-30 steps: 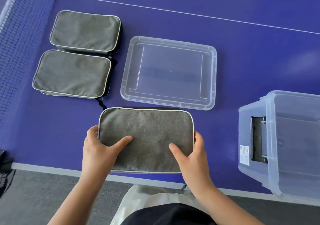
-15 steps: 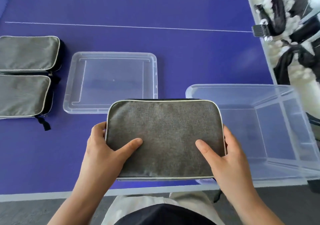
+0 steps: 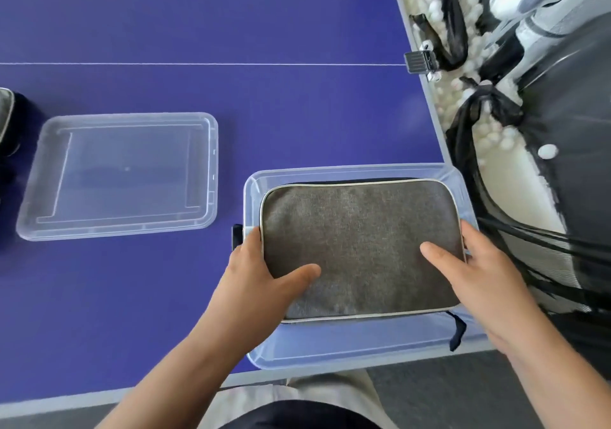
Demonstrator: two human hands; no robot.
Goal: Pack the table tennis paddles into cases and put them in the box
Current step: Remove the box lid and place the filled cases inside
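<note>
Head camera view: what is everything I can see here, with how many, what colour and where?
Paddle case: one, grey with pale piping, held flat over the open box.
Storage box: one, clear plastic, near table edge, right.
Box lid: one, clear, flat on table, left.
Second case: one visible, grey, cut off at left edge.
Table tennis table: one, blue with white line.
Balls: many, white, in black netting beside table, right.
Left hand: grips case's left edge.
Right hand: grips case's right edge.
</note>
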